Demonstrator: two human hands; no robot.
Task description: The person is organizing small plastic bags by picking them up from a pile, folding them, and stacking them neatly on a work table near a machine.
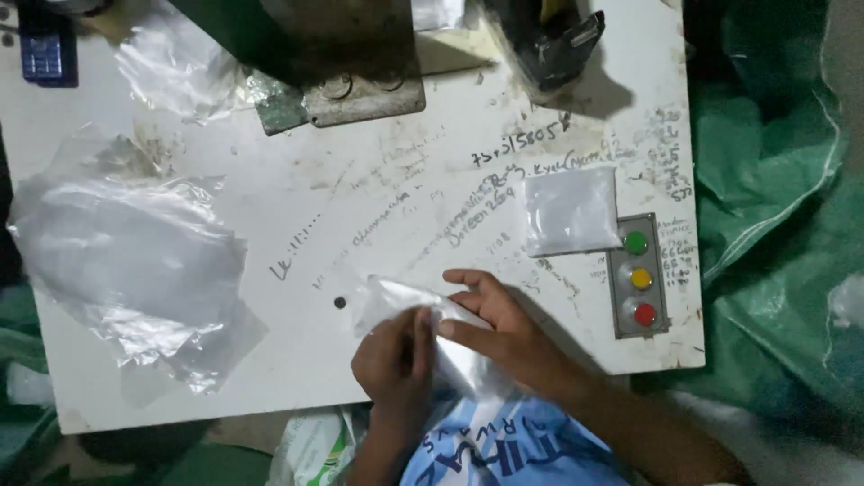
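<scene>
Clear thin plastic bag [405, 301] at the near edge of the scribbled white surface [360, 207], your left hand [396, 360] and right hand [504, 328] each pinching it, small white square packet [571, 211] beyond, just beside grey panel of green, yellow, red buttons [641, 274], heap of clear bags [135, 261] far left.

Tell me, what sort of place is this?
Probably a small packing workshop: a worn white worktable with a button panel, a heap of clear plastic bags, and both hands working another bag.
</scene>
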